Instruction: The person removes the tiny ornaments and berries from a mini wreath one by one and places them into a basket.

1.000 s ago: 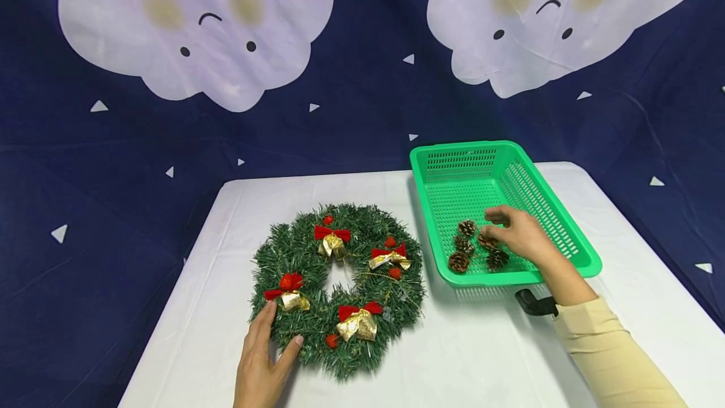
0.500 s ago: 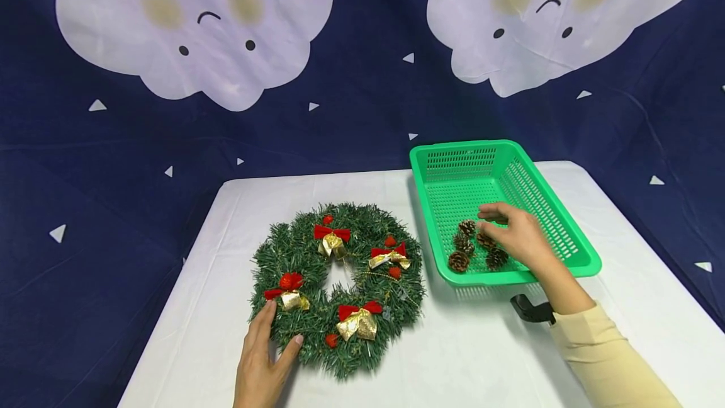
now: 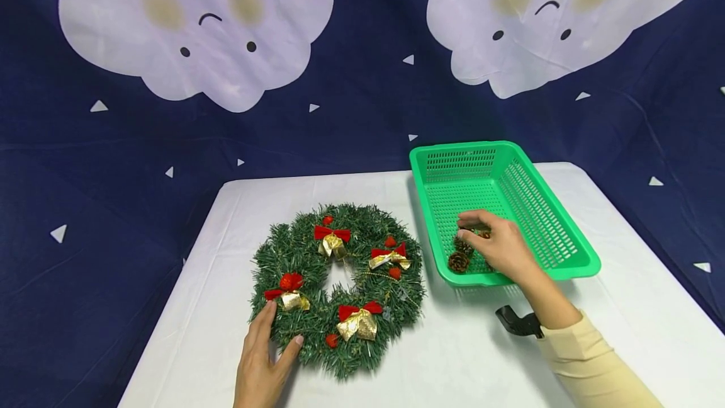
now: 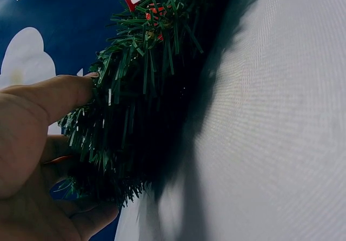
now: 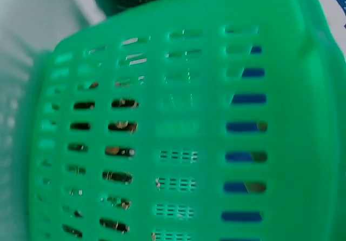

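Note:
A green Christmas wreath (image 3: 396,310) with red-and-gold bows lies flat on the white table in the head view. My left hand (image 3: 262,357) holds its near left edge, thumb on the near side and fingers along the outer left side. The left wrist view shows the thumb and fingers (image 4: 73,92) around the green tinsel. Inside the green basket (image 3: 572,257), my right hand (image 3: 501,247) reaches over several pinecones (image 3: 459,262). Its thumb and fingertips stand apart around the back pinecone, partly hidden by the hand; none is lifted.
White cloth covers the table (image 3: 453,357). A dark blue backdrop (image 3: 362,118) with cloud prints hangs behind it. A black curved piece (image 3: 518,322) sticks out beside the right wrist. In the right wrist view the basket's slotted wall (image 5: 205,127) fills most of the picture.
My right hand has moved left and slightly nearer inside the basket, from over the right-hand pinecones to the back left one. The left hand and the wreath have stayed put.

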`<state>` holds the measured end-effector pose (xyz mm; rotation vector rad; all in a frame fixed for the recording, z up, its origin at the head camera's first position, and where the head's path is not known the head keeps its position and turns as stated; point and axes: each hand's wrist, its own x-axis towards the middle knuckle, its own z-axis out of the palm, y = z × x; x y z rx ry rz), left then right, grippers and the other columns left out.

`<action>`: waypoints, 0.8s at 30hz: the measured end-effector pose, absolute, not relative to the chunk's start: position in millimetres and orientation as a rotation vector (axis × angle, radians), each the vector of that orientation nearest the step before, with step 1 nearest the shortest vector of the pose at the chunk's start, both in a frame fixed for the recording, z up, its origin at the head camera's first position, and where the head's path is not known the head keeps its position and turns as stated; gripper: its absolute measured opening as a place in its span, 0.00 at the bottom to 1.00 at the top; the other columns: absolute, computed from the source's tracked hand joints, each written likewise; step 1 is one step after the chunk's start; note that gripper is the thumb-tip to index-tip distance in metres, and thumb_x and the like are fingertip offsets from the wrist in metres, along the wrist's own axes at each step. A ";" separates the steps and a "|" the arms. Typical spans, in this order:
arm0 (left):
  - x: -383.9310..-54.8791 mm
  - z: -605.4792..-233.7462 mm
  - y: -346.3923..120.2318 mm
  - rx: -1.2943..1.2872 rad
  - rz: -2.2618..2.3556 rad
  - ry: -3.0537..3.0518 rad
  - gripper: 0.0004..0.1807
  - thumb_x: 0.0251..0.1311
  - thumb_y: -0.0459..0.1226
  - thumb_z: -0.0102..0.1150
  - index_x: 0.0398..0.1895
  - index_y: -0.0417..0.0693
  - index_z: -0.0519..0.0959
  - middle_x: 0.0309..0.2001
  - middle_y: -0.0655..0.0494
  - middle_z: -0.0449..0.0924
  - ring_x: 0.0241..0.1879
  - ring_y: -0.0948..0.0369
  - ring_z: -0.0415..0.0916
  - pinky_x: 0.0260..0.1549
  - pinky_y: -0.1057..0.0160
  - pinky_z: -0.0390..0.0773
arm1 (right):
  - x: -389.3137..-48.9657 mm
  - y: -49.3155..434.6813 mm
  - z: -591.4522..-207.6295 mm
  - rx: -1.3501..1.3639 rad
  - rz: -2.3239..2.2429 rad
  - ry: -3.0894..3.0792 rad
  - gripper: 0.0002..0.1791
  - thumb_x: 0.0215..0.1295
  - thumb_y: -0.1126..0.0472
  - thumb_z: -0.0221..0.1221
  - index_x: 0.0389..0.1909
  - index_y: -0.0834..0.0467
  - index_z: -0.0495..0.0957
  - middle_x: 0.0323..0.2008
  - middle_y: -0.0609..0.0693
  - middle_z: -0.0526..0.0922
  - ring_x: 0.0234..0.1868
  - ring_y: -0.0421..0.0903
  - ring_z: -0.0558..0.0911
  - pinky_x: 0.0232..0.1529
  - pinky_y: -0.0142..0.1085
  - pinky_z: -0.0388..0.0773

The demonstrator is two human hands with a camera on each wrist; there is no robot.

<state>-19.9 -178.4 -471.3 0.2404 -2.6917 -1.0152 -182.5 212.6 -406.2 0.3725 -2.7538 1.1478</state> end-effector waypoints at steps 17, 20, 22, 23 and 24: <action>-19.4 -472.6 -179.0 0.225 -1.012 -2.665 0.41 0.54 0.43 0.66 0.70 0.46 0.60 0.69 0.47 0.61 0.66 0.42 0.59 0.56 0.37 0.66 | -171.1 183.0 -401.0 0.444 1.170 -2.700 0.16 0.62 0.54 0.62 0.50 0.53 0.78 0.45 0.53 0.85 0.45 0.52 0.82 0.43 0.48 0.78; -19.4 -472.3 -179.1 0.224 -1.011 -2.665 0.41 0.54 0.43 0.66 0.70 0.46 0.60 0.69 0.46 0.61 0.66 0.42 0.59 0.56 0.37 0.66 | -170.8 180.0 -401.8 0.448 1.162 -2.704 0.16 0.62 0.55 0.62 0.50 0.53 0.78 0.45 0.52 0.85 0.46 0.52 0.81 0.44 0.49 0.78; -19.3 -472.1 -179.2 0.222 -1.010 -2.665 0.41 0.54 0.42 0.66 0.70 0.46 0.60 0.68 0.46 0.61 0.66 0.42 0.59 0.56 0.37 0.66 | -170.7 176.9 -402.1 0.459 1.157 -2.701 0.17 0.61 0.55 0.62 0.50 0.54 0.79 0.44 0.51 0.85 0.47 0.52 0.82 0.45 0.50 0.77; -19.4 -472.0 -179.3 0.222 -1.010 -2.665 0.41 0.54 0.42 0.66 0.70 0.45 0.60 0.68 0.46 0.61 0.66 0.42 0.59 0.56 0.37 0.66 | -170.6 175.3 -402.5 0.469 1.154 -2.696 0.17 0.61 0.55 0.62 0.50 0.54 0.79 0.44 0.51 0.85 0.48 0.53 0.82 0.45 0.51 0.77; -19.4 -472.0 -179.4 0.222 -1.010 -2.667 0.41 0.54 0.42 0.66 0.70 0.45 0.60 0.68 0.46 0.61 0.66 0.42 0.59 0.56 0.37 0.66 | -170.4 173.4 -402.9 0.481 1.156 -2.691 0.17 0.61 0.55 0.62 0.50 0.55 0.79 0.44 0.51 0.85 0.48 0.53 0.81 0.46 0.51 0.77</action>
